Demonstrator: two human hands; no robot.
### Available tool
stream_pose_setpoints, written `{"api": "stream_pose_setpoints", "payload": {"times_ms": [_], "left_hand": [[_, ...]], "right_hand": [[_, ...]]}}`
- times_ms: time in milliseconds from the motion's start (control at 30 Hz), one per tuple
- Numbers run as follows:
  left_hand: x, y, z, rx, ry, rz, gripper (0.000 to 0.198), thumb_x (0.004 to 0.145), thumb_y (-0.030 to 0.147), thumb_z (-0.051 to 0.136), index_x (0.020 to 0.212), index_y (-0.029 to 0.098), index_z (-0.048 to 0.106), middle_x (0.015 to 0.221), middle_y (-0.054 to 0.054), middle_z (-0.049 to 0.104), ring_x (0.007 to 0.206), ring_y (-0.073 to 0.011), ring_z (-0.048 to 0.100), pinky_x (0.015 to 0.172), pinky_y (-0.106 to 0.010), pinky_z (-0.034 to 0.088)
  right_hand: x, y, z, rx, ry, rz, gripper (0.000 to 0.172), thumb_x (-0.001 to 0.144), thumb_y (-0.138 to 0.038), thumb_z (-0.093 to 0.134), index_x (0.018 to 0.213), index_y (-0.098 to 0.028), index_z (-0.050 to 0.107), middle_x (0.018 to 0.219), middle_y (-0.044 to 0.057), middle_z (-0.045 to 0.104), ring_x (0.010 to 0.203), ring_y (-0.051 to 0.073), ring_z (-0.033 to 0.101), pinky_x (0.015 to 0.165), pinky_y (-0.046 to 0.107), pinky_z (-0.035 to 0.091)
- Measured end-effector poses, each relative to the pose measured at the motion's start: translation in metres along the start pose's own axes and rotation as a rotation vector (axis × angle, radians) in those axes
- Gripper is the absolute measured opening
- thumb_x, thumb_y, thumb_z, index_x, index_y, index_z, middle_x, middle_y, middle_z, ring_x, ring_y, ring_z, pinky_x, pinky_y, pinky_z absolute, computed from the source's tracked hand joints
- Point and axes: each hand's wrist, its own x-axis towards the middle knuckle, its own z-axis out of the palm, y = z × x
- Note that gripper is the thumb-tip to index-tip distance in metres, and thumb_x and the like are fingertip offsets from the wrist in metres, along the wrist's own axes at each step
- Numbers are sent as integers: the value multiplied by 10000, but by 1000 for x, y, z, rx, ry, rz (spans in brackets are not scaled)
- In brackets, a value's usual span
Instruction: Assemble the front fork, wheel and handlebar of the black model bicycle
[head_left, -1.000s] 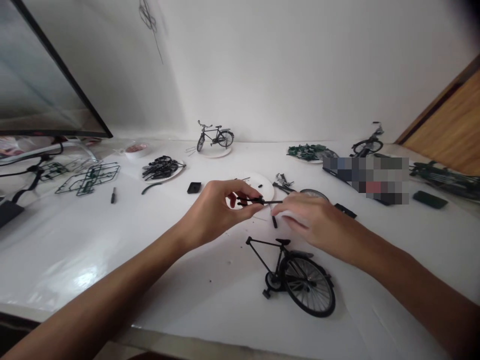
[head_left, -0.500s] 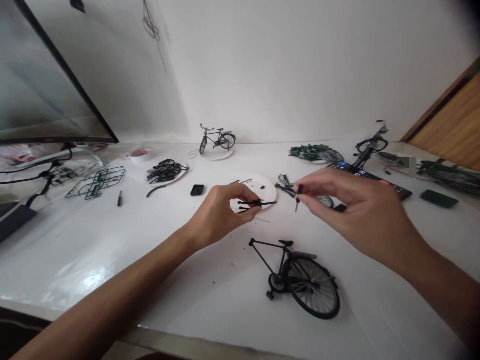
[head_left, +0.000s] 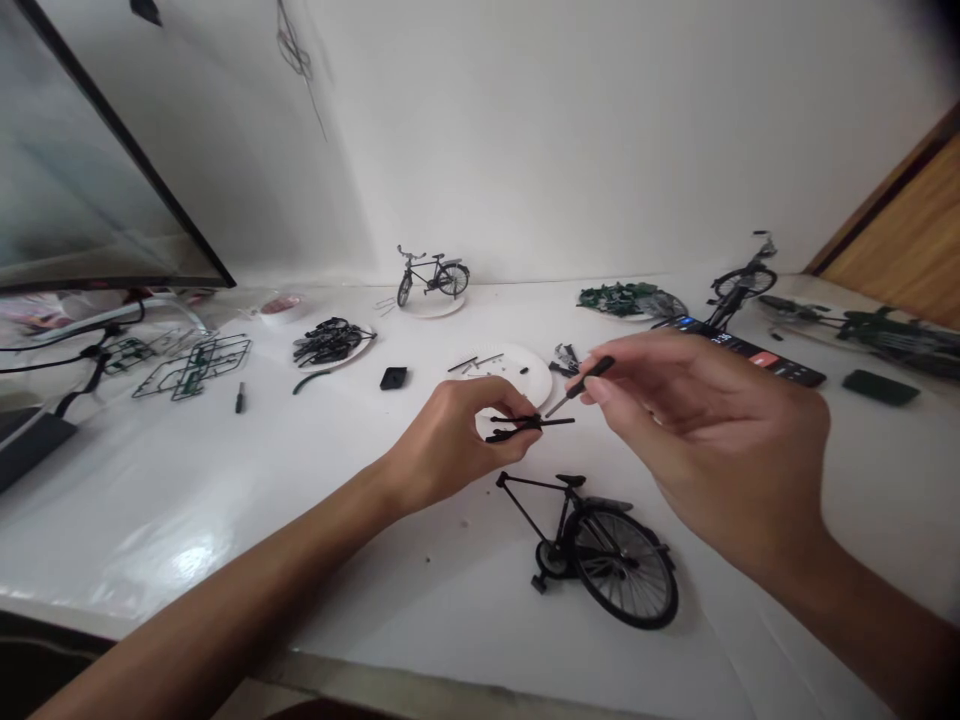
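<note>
While raised above the counter [head_left: 187,520], left hand [head_left: 442,450]: grip closed on a black part [head_left: 529,423], pinched between thumb and fingertips.
Right hand [head_left: 712,450]: grip closed on the black handle of a screwdriver [head_left: 583,385], metal tip just beside the part.
Part handling: judged light and stiff, its slender arms perhaps fragile; safest held at the thick central joint.
Part location: in the air above the counter, between a plate [head_left: 517,365] and a model bicycle [head_left: 607,560].
</note>
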Motion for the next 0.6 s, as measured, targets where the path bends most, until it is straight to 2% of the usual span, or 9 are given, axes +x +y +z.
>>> {"api": "stream_pose_setpoints", "payload": {"times_ms": [167, 367, 600], "left_hand": [[-1, -1, 1, 14, -17, 8, 101, 834, 210, 684, 929, 177, 684, 939, -6, 725, 896, -139, 669, 868, -274, 532], [-1, 1, 0, 21, -19, 6, 99, 837, 210, 680, 928, 173, 686, 935, -9, 726, 888, -140, 672, 857, -274, 535], [-1, 1, 1, 14, -17, 0, 98, 832, 205, 684, 925, 174, 687, 933, -5, 726, 902, -136, 669, 870, -265, 533]], "right_hand": [[-1, 3, 1, -10, -39, 2, 210, 819, -117, 710, 983, -246, 692, 917, -20, 711, 833, 131, 680, 813, 239, 585], [-2, 5, 2, 23, -92, 14, 184, 830, -108, 694, 976, -220, 688, 937, 3, 714, 851, 146, 684, 833, 268, 587], [-2, 2, 0, -16, -37, -27, 193, 824, -111, 703, 970, -236, 688, 952, -9, 705, 849, 138, 679, 846, 255, 587]]}}
